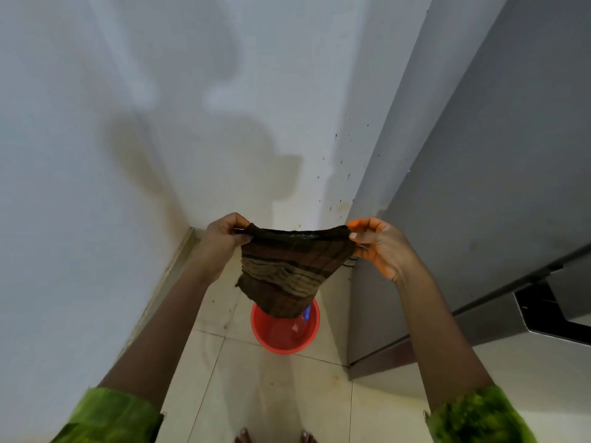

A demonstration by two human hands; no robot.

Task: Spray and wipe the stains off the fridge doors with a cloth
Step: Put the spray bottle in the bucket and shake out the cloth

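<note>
Looking down past two bare forearms in green sleeves (115,417).

Pinched by its top corners between left hand (225,233), at 9 o'clock of the fabric, and right hand (377,247), at 3 o'clock: a dark brown striped cloth (284,270), pulled taut along the upper edge and sagging to a point below. Fingers and thumb of each hand clamped on the hem, gripping nothing else. Probably spread this way for opening flat, or for draining, ahead of wiping.

Held directly above a red bucket (267,342) on the tiled floor (271,394) at 6 o'clock, likely for catching drips.

At 3 o'clock, close by the right hand, the grey fridge (479,187), not yet wiped; lower door seam and handle recess cut off by the frame edge. Brown specks on the white wall (224,123) around 1 o'clock.

Hard to make out: a blue object (306,313) in the bucket, mostly hidden behind the cloth tip, possibly the spray bottle, impossible to confirm. Stains on the fridge doors too faint to pick out. Toes (244,438) barely in view at the bottom edge.
</note>
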